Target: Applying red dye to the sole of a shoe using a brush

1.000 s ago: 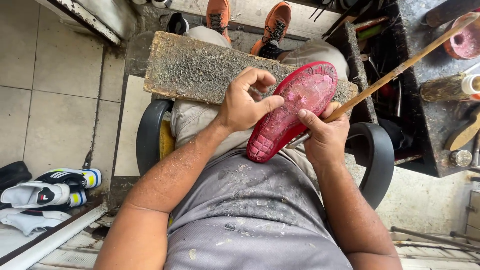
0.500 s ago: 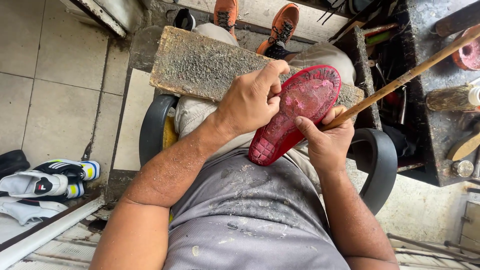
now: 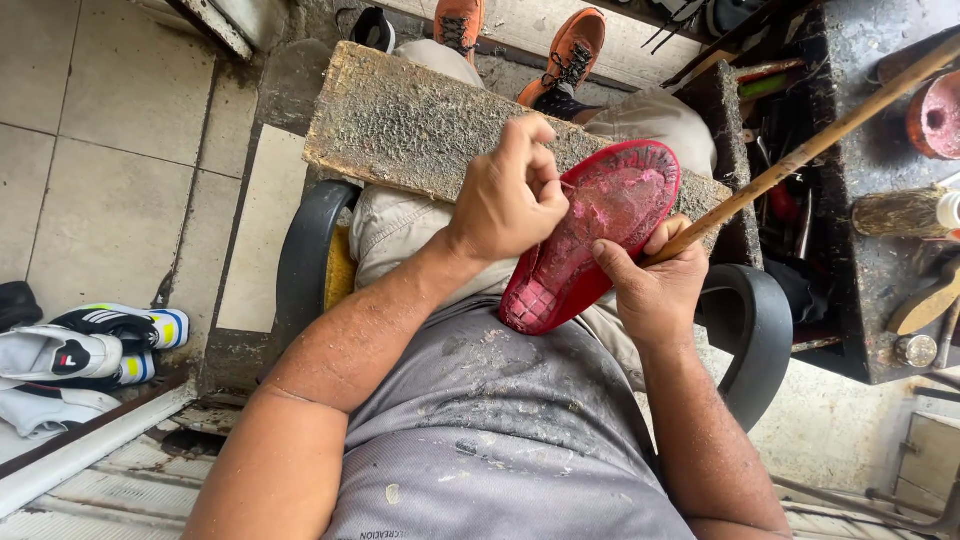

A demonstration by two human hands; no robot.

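Red shoe sole at frame centre, left hand pinched fingertips on its surface, right hand gripped sole edge & wooden stick, board on lap.

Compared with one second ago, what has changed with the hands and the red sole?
The left hand slid from the red sole's left edge onto its inner face, fingers now pinching there. The right hand holds the sole and the wooden stick as before; the board stays on the lap.
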